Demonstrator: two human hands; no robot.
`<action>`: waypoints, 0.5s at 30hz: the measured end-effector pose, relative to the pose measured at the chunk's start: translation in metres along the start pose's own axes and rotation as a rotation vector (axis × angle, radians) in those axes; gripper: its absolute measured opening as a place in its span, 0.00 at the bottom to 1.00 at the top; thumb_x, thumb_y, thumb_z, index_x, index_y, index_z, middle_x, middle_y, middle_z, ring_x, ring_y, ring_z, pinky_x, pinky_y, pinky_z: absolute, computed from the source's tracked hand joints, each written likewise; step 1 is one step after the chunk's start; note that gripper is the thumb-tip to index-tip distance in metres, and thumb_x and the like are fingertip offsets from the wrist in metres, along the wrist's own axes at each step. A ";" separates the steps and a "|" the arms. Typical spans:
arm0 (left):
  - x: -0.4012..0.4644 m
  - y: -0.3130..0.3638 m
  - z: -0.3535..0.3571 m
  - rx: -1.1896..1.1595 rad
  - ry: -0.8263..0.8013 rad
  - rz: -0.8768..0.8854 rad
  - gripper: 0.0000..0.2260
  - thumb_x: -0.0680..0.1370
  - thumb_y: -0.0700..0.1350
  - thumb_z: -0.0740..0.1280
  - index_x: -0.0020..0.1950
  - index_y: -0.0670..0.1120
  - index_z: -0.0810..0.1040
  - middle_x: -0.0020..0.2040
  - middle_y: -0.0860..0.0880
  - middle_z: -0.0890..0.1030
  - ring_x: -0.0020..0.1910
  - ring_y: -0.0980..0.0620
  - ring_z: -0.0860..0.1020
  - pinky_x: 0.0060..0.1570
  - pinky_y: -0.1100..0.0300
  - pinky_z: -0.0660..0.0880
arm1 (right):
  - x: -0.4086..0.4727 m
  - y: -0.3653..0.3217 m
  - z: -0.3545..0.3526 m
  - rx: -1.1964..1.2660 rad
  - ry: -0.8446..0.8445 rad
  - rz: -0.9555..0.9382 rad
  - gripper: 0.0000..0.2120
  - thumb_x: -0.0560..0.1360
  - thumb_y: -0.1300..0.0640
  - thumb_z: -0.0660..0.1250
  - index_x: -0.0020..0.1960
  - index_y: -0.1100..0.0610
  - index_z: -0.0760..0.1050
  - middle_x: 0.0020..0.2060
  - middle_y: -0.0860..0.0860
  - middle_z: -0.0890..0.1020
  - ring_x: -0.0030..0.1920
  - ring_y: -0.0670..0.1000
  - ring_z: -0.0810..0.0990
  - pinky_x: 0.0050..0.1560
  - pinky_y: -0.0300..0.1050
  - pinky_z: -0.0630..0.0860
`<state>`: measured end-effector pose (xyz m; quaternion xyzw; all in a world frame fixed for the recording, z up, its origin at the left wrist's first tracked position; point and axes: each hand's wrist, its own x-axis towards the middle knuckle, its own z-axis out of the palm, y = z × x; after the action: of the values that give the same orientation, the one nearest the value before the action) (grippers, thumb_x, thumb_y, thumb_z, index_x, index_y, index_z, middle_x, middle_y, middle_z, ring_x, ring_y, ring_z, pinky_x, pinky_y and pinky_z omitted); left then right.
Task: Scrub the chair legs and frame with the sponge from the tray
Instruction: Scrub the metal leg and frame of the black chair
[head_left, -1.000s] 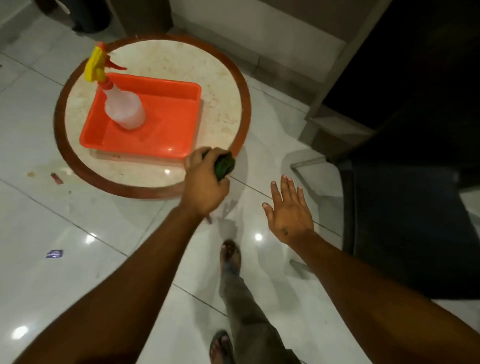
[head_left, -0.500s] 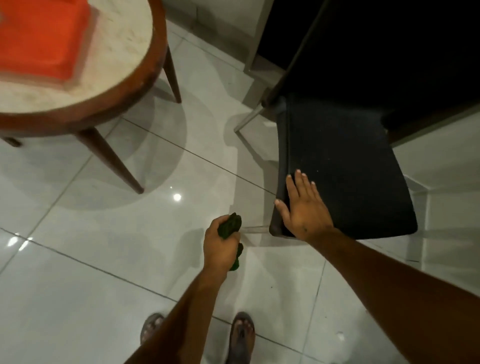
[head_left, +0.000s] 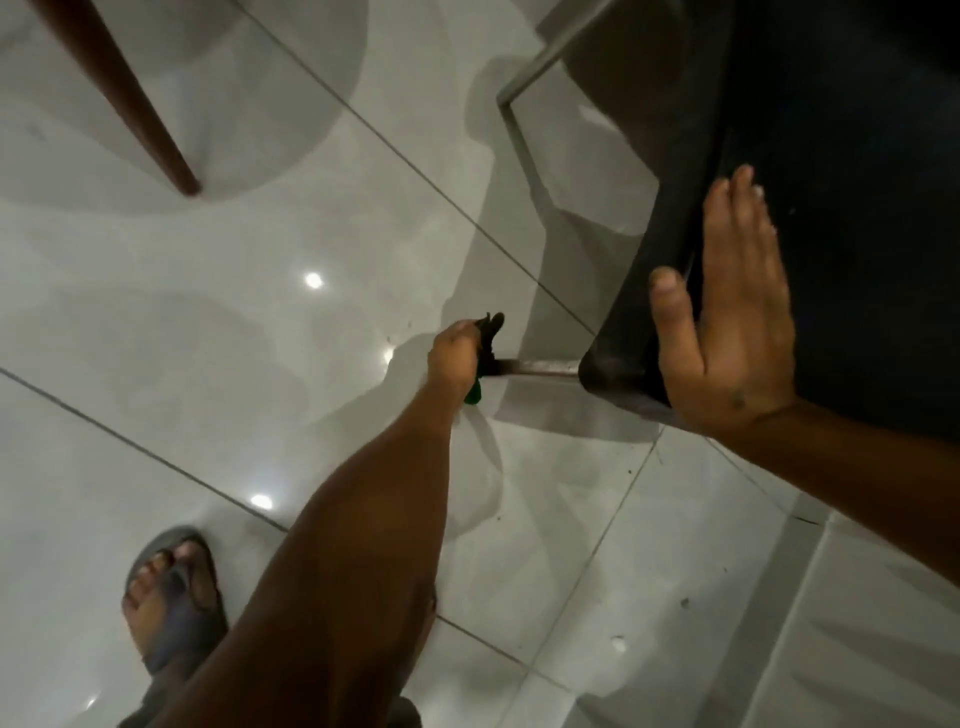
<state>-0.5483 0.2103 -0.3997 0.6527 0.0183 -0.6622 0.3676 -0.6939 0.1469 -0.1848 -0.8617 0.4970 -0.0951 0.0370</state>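
Note:
My left hand (head_left: 454, 356) is closed around a dark green sponge (head_left: 487, 343), and the sponge is pressed against the near front chair leg (head_left: 540, 367), a thin metal bar running out from under the seat corner. The chair's black seat (head_left: 841, 218) fills the upper right. My right hand (head_left: 727, 317) lies flat on the seat's near edge, fingers straight and together, thumb out to the left. A second metal leg (head_left: 519, 78) shows farther back. The tray is out of view.
A brown wooden table leg (head_left: 130, 98) slants down at the upper left. The floor is glossy white tile (head_left: 260, 338) with light reflections. My sandalled foot (head_left: 174, 597) stands at the lower left, close to my left arm.
The view has dropped lower and closer to the floor. My left hand has carried the sponge from beside the chair onto the front leg. My right hand stays flat on the seat edge.

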 end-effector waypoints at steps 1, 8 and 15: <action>-0.004 0.003 0.002 -0.029 0.003 -0.030 0.16 0.82 0.46 0.60 0.62 0.41 0.82 0.63 0.36 0.84 0.62 0.34 0.82 0.65 0.42 0.78 | 0.001 0.000 0.000 0.001 0.002 -0.002 0.37 0.85 0.35 0.46 0.84 0.61 0.54 0.84 0.62 0.58 0.85 0.61 0.56 0.84 0.63 0.56; -0.141 0.016 0.044 -0.319 -0.268 0.265 0.20 0.81 0.63 0.59 0.56 0.54 0.86 0.53 0.51 0.89 0.55 0.54 0.87 0.46 0.65 0.83 | 0.002 -0.009 -0.009 -0.024 -0.045 0.036 0.39 0.84 0.34 0.44 0.84 0.62 0.53 0.84 0.63 0.57 0.85 0.61 0.54 0.83 0.65 0.55; -0.016 0.007 0.017 -0.031 0.061 -0.003 0.12 0.81 0.48 0.70 0.56 0.41 0.87 0.51 0.41 0.86 0.49 0.43 0.82 0.54 0.53 0.78 | -0.001 0.000 -0.004 -0.041 0.008 -0.014 0.39 0.85 0.34 0.47 0.83 0.63 0.55 0.83 0.64 0.59 0.84 0.62 0.57 0.84 0.62 0.56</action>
<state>-0.5613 0.2041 -0.3805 0.6666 0.0408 -0.6425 0.3758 -0.6953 0.1477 -0.1812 -0.8653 0.4930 -0.0888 0.0168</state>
